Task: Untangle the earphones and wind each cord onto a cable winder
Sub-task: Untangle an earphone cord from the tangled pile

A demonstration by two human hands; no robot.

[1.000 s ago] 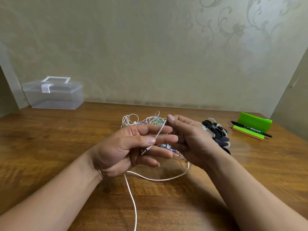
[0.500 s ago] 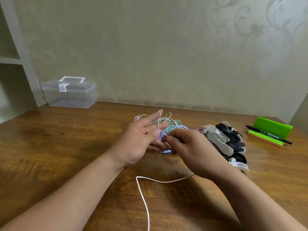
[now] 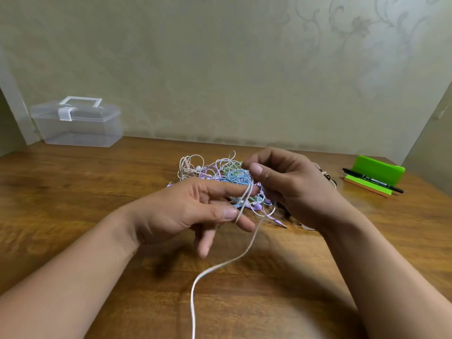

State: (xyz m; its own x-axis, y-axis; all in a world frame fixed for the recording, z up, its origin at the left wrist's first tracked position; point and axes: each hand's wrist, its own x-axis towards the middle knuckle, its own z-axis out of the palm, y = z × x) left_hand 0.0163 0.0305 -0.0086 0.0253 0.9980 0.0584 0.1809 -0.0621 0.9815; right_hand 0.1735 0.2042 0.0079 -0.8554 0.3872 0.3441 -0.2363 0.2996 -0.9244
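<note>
A tangle of white, pink, purple, blue and green earphones [image 3: 210, 167] lies mid-table. One white cord [image 3: 220, 265] runs from the near edge up across my left hand [image 3: 181, 211], whose thumb pinches it against a finger while the index finger props it. My right hand [image 3: 293, 189] pinches the same cord higher up between thumb and forefinger, just in front of the tangle. A purple plug [image 3: 276, 220] pokes out under my right hand. The cable winders [image 3: 329, 178] are almost wholly hidden behind my right hand.
A clear plastic box with a white handle [image 3: 78, 126] stands at the back left by the wall. A green holder [image 3: 376, 170] with a black pen [image 3: 371, 183] sits at the far right. The wooden table [image 3: 73, 192] ends at the wall.
My right hand has risen from low beside the left fingers, drawing the white cord up across my left index finger. My left thumb now pins the cord. The winders have slipped behind my right hand.
</note>
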